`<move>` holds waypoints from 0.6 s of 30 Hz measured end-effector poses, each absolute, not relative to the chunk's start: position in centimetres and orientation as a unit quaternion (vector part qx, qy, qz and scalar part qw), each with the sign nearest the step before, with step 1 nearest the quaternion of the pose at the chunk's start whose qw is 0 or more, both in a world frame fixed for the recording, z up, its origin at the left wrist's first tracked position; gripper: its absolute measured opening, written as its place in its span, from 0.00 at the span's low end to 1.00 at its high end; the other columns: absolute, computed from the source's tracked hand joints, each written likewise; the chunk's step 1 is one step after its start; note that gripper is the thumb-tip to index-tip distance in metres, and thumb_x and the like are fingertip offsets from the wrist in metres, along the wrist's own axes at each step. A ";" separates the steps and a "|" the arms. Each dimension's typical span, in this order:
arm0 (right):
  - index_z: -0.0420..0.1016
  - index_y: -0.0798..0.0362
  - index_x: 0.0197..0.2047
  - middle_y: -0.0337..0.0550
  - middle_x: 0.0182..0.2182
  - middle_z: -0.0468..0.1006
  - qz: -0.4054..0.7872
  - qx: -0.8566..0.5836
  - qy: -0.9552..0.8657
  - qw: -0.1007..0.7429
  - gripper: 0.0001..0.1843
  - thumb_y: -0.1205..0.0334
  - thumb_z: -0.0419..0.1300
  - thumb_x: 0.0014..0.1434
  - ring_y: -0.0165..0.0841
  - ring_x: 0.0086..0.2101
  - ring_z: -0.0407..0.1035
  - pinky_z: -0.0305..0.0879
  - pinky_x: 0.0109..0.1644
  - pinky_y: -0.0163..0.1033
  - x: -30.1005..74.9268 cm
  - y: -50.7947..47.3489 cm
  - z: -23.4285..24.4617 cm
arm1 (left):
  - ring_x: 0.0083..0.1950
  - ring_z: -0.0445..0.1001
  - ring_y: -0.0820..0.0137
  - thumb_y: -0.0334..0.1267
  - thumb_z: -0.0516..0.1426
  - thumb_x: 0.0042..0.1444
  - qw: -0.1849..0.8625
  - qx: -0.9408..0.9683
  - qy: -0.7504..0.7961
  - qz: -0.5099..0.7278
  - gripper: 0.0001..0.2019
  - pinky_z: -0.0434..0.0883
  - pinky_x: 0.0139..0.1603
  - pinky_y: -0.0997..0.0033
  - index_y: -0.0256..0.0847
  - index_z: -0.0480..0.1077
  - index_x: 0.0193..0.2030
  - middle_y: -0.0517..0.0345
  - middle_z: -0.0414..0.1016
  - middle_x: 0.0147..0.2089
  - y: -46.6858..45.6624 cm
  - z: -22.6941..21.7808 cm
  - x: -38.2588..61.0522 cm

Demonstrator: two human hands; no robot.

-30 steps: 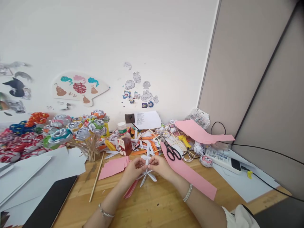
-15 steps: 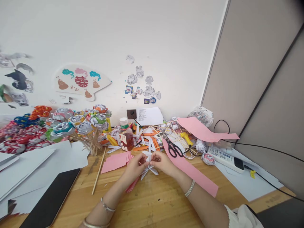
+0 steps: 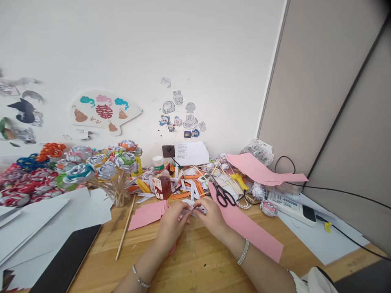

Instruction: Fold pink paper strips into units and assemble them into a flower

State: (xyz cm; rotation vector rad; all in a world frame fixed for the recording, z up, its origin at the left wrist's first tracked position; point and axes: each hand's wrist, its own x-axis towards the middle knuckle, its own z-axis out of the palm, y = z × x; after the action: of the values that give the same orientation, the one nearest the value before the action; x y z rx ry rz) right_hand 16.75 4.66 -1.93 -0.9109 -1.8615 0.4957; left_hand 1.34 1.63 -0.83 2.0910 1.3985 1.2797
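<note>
Both hands meet over the wooden table around a white folded-paper piece (image 3: 190, 202), pinching it between fingertips. My left hand (image 3: 171, 221) is closed on its left side, and my right hand (image 3: 211, 217) grips it from the right. Fingers cover most of the paper; only its white upper edges show. Left of my left hand lie pink paper pieces (image 3: 146, 215). A long pink paper strip (image 3: 253, 234) runs beside and partly behind my right hand, with black-handled scissors (image 3: 225, 198) on its upper end.
A jar with a white cap (image 3: 161, 185) stands behind my hands, amid paper scraps and sticks. Paper flowers (image 3: 106, 169) crowd the back left. A thin wooden stick (image 3: 125, 230), a black tablet-like slab (image 3: 69, 260) and white sheets (image 3: 82, 207) lie left. A white power strip (image 3: 291, 208) is right.
The white folded paper has turned in my fingers; its points, which hung below my hands, are now hidden. My left hand has rotated over it. The view has shifted slightly.
</note>
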 end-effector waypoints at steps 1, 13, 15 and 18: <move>0.71 0.50 0.32 0.39 0.29 0.71 0.197 -0.371 -0.766 0.486 0.07 0.71 0.58 0.48 0.33 0.33 0.65 0.60 0.37 0.36 16.8 4.6 -1.9 | 0.30 0.73 0.69 0.41 0.51 0.53 0.149 0.739 0.485 0.443 0.08 0.69 0.30 0.70 0.42 0.69 0.35 0.55 0.73 0.33 1.6 -0.8 1.3; 0.69 0.51 0.29 0.38 0.28 0.72 0.265 -0.372 -0.761 0.461 0.06 0.70 0.59 0.46 0.31 0.31 0.65 0.60 0.35 0.35 16.9 5.0 -1.7 | 0.30 0.66 0.70 0.40 0.51 0.52 0.221 0.741 0.486 0.407 0.07 0.64 0.30 0.73 0.40 0.65 0.28 0.60 0.68 0.27 2.1 -0.3 1.2; 0.69 0.52 0.30 0.37 0.27 0.72 0.317 -0.381 -0.746 0.445 0.06 0.70 0.59 0.45 0.30 0.30 0.65 0.60 0.34 0.34 16.9 5.3 -1.8 | 0.28 0.65 0.71 0.40 0.53 0.50 0.241 0.738 0.488 0.399 0.07 0.62 0.29 0.75 0.40 0.65 0.26 0.62 0.67 0.25 2.3 -0.2 1.1; 0.68 0.53 0.29 0.35 0.26 0.70 0.391 -0.375 -0.728 0.419 0.06 0.69 0.59 0.44 0.28 0.28 0.63 0.59 0.31 0.32 17.0 5.6 -1.8 | 0.26 0.63 0.73 0.41 0.54 0.49 0.270 0.726 0.492 0.398 0.08 0.60 0.27 0.76 0.39 0.64 0.25 0.64 0.65 0.23 2.4 -0.3 1.0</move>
State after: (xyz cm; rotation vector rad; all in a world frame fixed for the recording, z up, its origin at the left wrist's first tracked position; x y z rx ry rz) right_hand 17.02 5.58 -1.81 -0.9412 -1.8260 0.9797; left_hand 0.96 2.43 -0.32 1.9558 1.3251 1.0711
